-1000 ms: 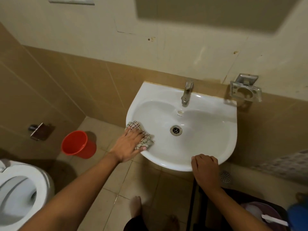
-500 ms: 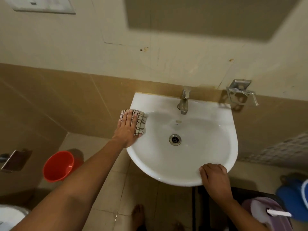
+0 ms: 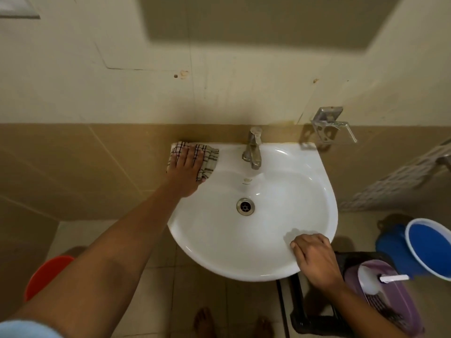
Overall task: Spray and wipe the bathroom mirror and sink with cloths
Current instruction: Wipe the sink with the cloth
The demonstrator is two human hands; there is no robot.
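Sink (image 3: 288, 191): left hand (image 3: 186, 168), fingers flat, presses checked cloth (image 3: 211, 158) on its back-left corner; right hand (image 3: 313, 257), fingers curled, grips its front-right rim.

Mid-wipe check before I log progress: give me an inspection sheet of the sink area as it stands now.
Surface: white sink, basin bare, drain uncovered, tap at the back.
Job's things: checked cloth on the back-left corner of the rim; mirror not in view.
Clutter: white bottle in a purple basket by a black stool, lower right.
Hands: left hand flat, pressing the cloth; right hand curled over the front-right rim.
Cables: nothing seen.
Surroundings: red bucket left, blue bucket right, metal holder on the wall.
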